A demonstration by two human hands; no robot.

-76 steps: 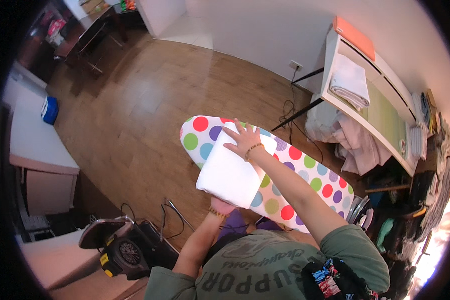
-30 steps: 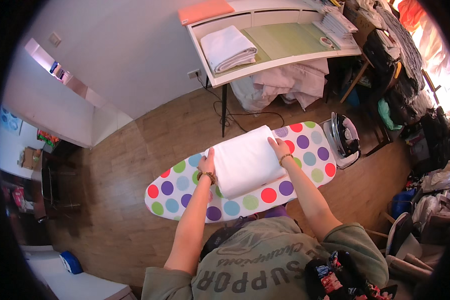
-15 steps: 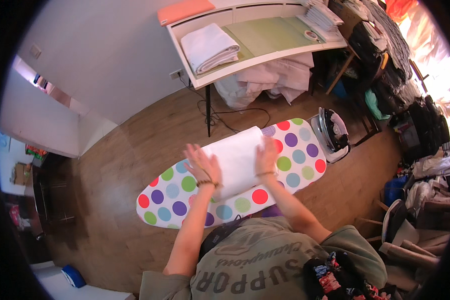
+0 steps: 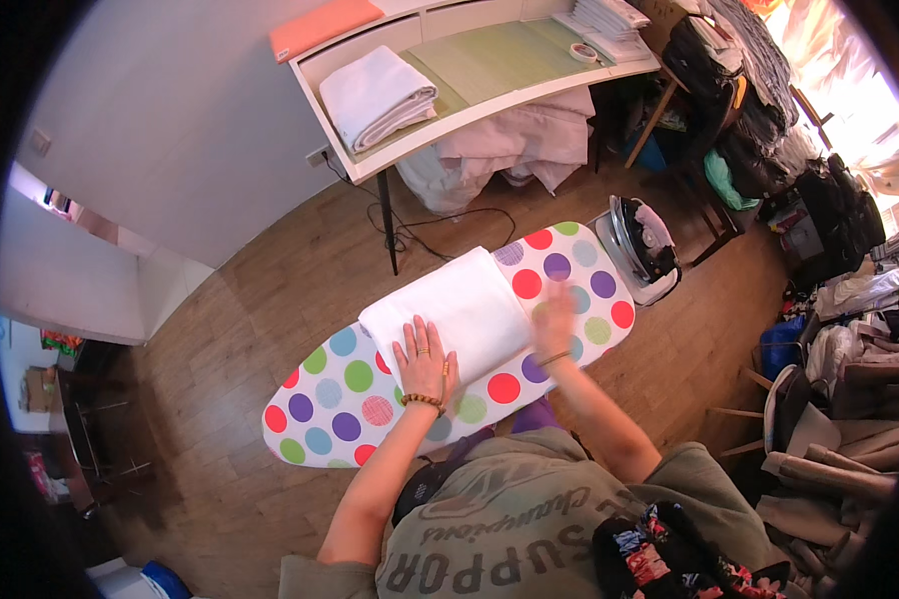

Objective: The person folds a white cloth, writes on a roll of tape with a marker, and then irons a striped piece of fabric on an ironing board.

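Head view: ironing board [image 4: 350,404], cover white with coloured dots, standing slantwise on a wooden floor [image 4: 270,280]. Folded white towel [image 4: 449,311], lying flat on the middle of the board. Left hand [image 4: 423,359], open, fingers spread, palm pressed flat on the near edge of the towel; beaded bracelet at the wrist. Right hand [image 4: 554,319], blurred, open and empty as far as can be told, over the board just beside the towel's right edge; whether it touches the cloth cannot be told. Hands apart, one at each side of the towel's near half. Iron [image 4: 641,245], resting on the stand at the board's far right end. White desk [image 4: 489,100] beyond the board, against the wall, bearing a second folded white towel [image 4: 378,97]; pale linens [image 4: 509,150] heaped beneath it. Dark bags [image 4: 769,150] at right.
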